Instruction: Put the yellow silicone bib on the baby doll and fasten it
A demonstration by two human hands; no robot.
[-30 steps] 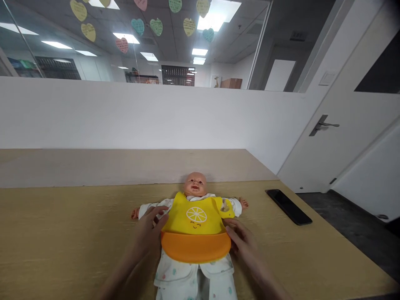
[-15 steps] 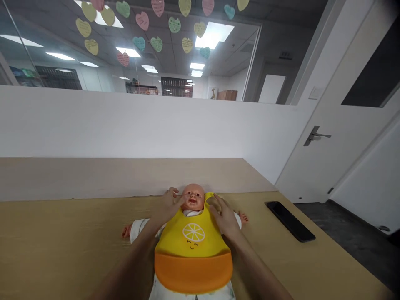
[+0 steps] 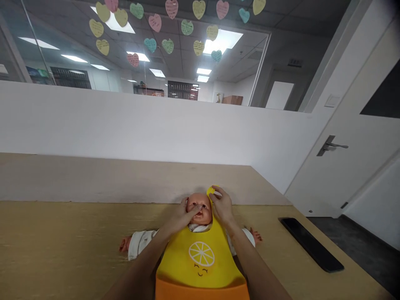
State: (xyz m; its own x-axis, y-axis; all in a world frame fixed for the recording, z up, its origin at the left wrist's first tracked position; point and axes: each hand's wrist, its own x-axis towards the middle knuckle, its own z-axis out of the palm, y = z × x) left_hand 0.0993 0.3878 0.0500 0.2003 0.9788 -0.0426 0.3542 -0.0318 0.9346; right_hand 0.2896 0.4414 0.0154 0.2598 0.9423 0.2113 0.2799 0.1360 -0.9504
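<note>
A baby doll lies on its back on the table, arms in white sleeves spread to both sides. Over its chest is a yellow bib with a white citrus slice, a smiling face and an orange pocket at the bottom. My left hand cups the doll's head from the left, its thumb across the face and its fingers along the side. At the other side of the head, my right hand pinches the upper end of the bib's neck strap. The strap's other end is hidden.
A black phone lies on the wooden table, near its right edge. Behind stands a white wall with a window above bearing heart-shaped notes. A door with a metal handle is at the right.
My right hand has moved up along the strap and now pinches its end, which is raised. My left hand has closed in on the doll's head. The view has shifted slightly.
</note>
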